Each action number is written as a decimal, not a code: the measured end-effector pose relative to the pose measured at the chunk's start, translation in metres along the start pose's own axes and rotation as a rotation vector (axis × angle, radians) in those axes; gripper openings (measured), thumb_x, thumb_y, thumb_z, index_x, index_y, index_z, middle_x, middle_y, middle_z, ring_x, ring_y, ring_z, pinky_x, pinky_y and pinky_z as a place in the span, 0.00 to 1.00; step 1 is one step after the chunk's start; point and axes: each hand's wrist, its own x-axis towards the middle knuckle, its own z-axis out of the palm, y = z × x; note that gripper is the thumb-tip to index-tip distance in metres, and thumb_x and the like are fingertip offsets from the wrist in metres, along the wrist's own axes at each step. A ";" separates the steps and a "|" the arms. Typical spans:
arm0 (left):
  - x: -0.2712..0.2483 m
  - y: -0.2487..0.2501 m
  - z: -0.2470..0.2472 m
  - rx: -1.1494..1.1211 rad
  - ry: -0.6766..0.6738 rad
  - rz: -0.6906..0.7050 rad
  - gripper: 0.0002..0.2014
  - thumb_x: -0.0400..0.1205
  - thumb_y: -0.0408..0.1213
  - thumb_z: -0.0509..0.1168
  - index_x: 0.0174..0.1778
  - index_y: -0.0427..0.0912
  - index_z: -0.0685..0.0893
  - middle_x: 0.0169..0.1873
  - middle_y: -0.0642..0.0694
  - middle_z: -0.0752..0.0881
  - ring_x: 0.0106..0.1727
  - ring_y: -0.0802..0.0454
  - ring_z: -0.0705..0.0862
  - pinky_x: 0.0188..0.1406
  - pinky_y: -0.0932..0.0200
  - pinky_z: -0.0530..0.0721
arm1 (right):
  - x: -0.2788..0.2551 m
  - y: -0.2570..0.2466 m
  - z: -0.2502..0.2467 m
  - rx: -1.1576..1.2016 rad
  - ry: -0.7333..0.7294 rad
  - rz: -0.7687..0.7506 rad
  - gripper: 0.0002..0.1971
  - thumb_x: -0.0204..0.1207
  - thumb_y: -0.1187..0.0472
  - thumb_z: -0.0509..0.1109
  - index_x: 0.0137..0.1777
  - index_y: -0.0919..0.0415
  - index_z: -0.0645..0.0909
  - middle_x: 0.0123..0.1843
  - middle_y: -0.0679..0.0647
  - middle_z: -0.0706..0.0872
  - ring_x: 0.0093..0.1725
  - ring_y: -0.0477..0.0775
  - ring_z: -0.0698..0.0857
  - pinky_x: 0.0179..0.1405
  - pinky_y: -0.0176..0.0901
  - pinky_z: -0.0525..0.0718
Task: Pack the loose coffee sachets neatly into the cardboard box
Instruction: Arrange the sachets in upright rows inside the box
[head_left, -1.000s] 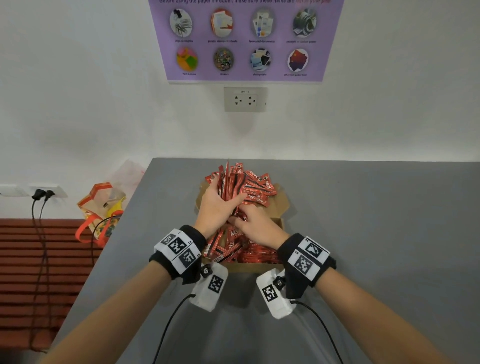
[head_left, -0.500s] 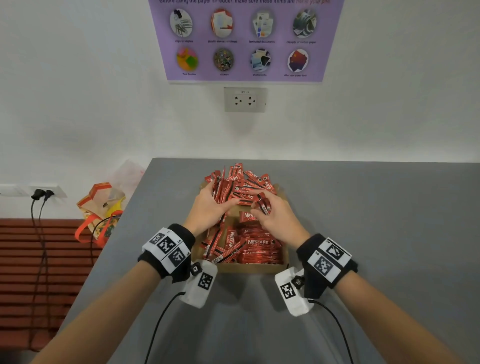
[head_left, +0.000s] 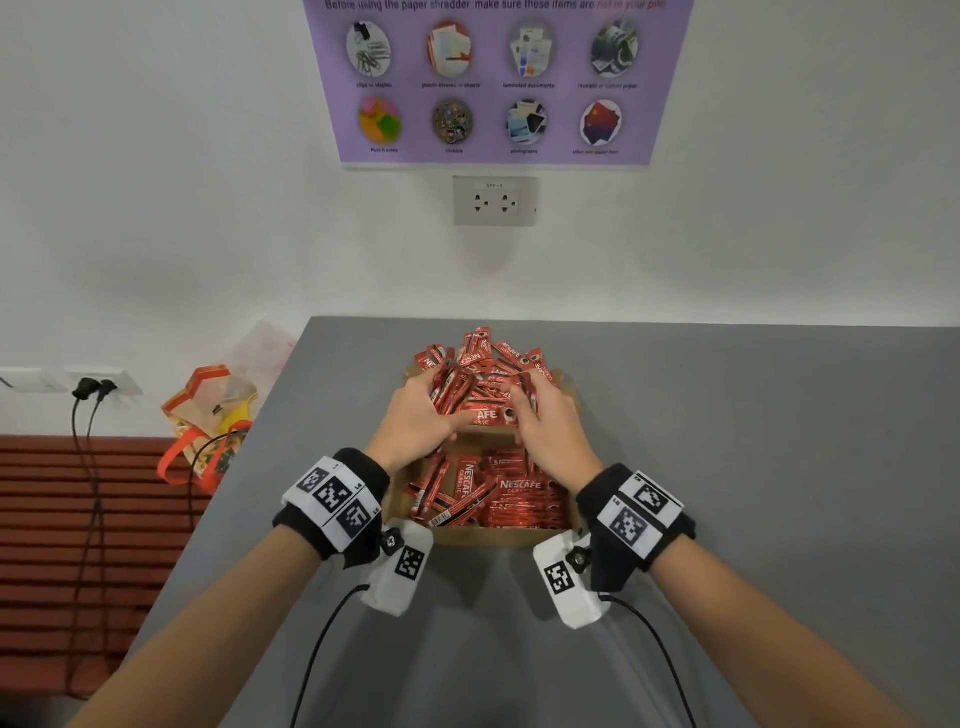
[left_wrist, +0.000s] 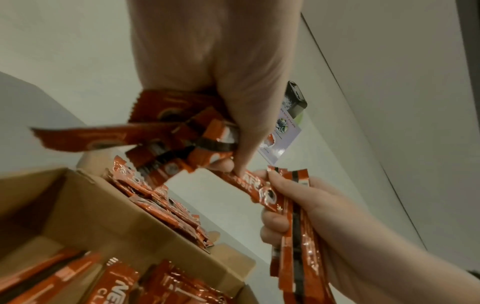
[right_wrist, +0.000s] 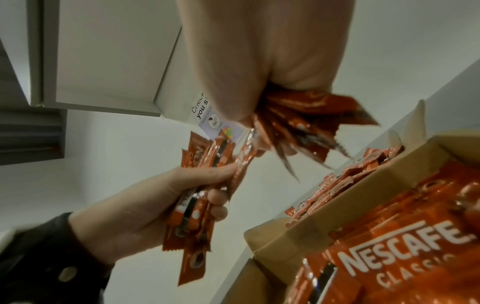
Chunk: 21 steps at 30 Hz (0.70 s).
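Red foil Nescafé sachets (head_left: 480, 384), light, slippery and floppy, bunched in curled fingers of left hand (head_left: 415, 423) and right hand (head_left: 545, 426) above the cardboard box (head_left: 488, 535); grip mid-length.

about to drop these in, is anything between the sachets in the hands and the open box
Nothing visible blocks it. The left hand and right hand each grip sachets just above the cardboard box, whose top is open; only packed sachets lie inside.
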 end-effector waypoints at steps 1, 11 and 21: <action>0.000 -0.002 -0.001 0.011 0.044 -0.010 0.16 0.74 0.37 0.74 0.55 0.42 0.78 0.36 0.54 0.85 0.24 0.62 0.83 0.24 0.74 0.78 | 0.002 0.002 -0.001 0.015 0.025 0.031 0.13 0.85 0.56 0.56 0.54 0.64 0.77 0.34 0.59 0.84 0.29 0.51 0.81 0.31 0.45 0.81; 0.005 -0.010 -0.006 -0.023 0.211 -0.078 0.12 0.77 0.33 0.71 0.54 0.40 0.78 0.38 0.50 0.85 0.32 0.57 0.83 0.34 0.65 0.80 | -0.005 -0.008 0.008 -0.446 -0.632 -0.105 0.13 0.68 0.54 0.78 0.50 0.59 0.86 0.36 0.43 0.83 0.33 0.42 0.79 0.32 0.32 0.71; -0.001 -0.010 -0.001 0.041 0.132 -0.049 0.12 0.72 0.28 0.73 0.43 0.44 0.76 0.33 0.54 0.82 0.33 0.61 0.81 0.38 0.67 0.78 | -0.007 -0.017 0.039 -0.861 -0.733 -0.350 0.16 0.69 0.57 0.76 0.50 0.67 0.79 0.53 0.60 0.83 0.51 0.62 0.82 0.44 0.50 0.80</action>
